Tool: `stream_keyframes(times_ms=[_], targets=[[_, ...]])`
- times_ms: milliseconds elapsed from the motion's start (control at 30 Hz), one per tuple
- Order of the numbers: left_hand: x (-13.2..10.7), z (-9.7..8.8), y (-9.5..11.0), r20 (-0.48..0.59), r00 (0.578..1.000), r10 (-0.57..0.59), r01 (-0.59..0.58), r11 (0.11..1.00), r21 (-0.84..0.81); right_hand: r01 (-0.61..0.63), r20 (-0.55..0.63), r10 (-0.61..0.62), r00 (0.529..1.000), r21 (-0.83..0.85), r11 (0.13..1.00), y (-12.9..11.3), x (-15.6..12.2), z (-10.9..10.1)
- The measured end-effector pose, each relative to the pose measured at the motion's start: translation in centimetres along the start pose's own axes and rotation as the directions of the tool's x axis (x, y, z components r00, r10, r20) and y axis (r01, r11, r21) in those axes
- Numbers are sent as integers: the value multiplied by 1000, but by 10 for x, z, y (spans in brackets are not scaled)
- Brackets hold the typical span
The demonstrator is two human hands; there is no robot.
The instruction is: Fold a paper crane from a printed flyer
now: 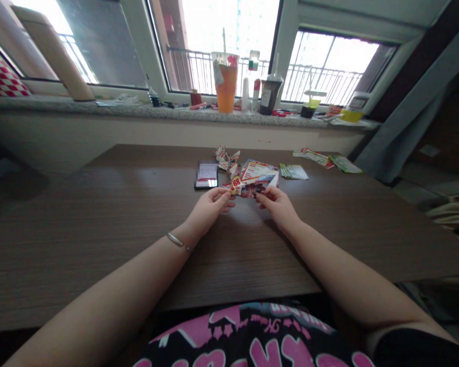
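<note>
A printed paper strip (pixel 248 190) with a red and yellow figure at its left part is stretched between my two hands, just above the table. My left hand (pixel 212 203) pinches its left end, and my right hand (pixel 276 204) pinches the right end. Right behind the strip lie printed leaflets (pixel 260 169). Crumpled or folded pieces of printed paper (pixel 226 159) sit behind my left hand. A phone (pixel 207 175) with a lit screen rests on the table close to the left fingers.
Green and white leaflets (pixel 294 172) lie to the right, with more printed slips (pixel 317 158) farther off. On the windowsill (pixel 137 108) stand an orange drink cup (pixel 225 84), a dark drink cup (pixel 270 96), bottles and small items. The brown table (pixel 99 214) spreads around my arms.
</note>
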State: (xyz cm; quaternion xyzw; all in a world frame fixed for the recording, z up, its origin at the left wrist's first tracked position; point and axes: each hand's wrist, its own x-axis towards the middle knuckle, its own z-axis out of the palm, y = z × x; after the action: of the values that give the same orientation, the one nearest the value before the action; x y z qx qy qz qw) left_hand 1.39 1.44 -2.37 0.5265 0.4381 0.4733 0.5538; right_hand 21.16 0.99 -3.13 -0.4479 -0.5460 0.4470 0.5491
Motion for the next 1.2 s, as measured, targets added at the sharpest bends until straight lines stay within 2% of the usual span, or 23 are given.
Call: stream_keyframes(times_ms=[133,200,367,467,600,767,967,1200], targets=[[-3,2,2,83,991,-106,113,991,-76,35,24,-34,999,-53,998,2,0,-2],[-4,2,3,108,987,-121,131,987,-91,52,20,-51,999,-95,994,2,1,-3],[-2,1,2,34,995,-91,94,990,-100,48,4,-48,999,-134,990,3,1,-4],[0,0,2,4,998,-55,55,998,-16,50,-6,-51,999,-177,983,5,1,-5],[1,-2,3,-21,997,79,-74,983,169,69,-6,-73,997,-249,966,4,2,-6],[0,-2,6,76,977,199,-212,947,243,-17,-15,16,1000,-104,994,0,2,-3],[-2,-3,7,42,982,183,-188,949,253,-64,-9,63,998,-33,997,-3,1,-1],[-3,-14,17,57,984,167,-176,888,425,-52,71,65,995,-170,984,-15,2,-9]])
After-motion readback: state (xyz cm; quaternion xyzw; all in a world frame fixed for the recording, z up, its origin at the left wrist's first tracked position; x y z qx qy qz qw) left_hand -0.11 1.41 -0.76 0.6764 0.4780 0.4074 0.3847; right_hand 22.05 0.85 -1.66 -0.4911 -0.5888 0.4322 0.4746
